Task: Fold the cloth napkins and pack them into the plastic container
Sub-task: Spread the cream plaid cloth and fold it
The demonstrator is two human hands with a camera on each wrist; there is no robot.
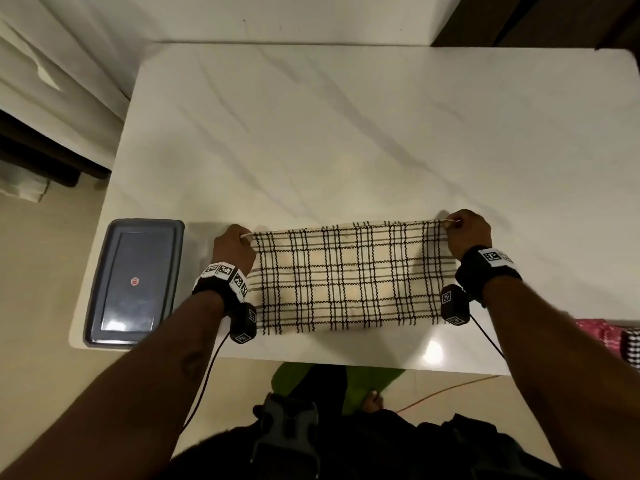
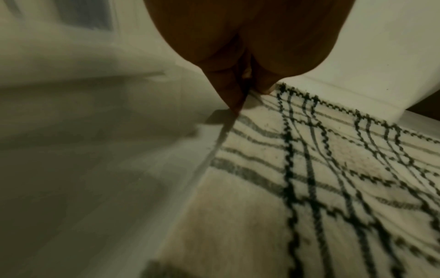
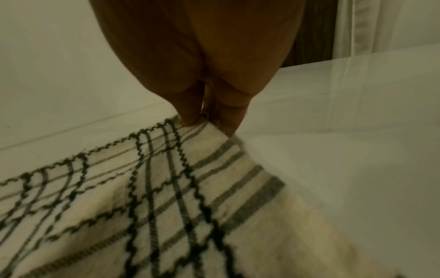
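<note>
Head view is showing, at the far left near the table's (image 1: 346, 116) corner, a grey plastic container (image 1: 135, 282) lying flat with its lid on, its long axis running away from the person. Just right of it, the left hand (image 1: 233, 247) is pinching the far left corner of a checked cloth napkin (image 1: 349, 277); in the left wrist view, thumb and fingers (image 2: 228, 88) are closing on that corner of the napkin (image 2: 309, 188). The napkin is lying on the table's near half, its long axis running left to right. The right hand (image 1: 467, 232) is pinching the far right corner. At the right edge, pink and checked fabric (image 1: 609, 337) is being cut off by the frame. Both wrist views are blurring.
</note>
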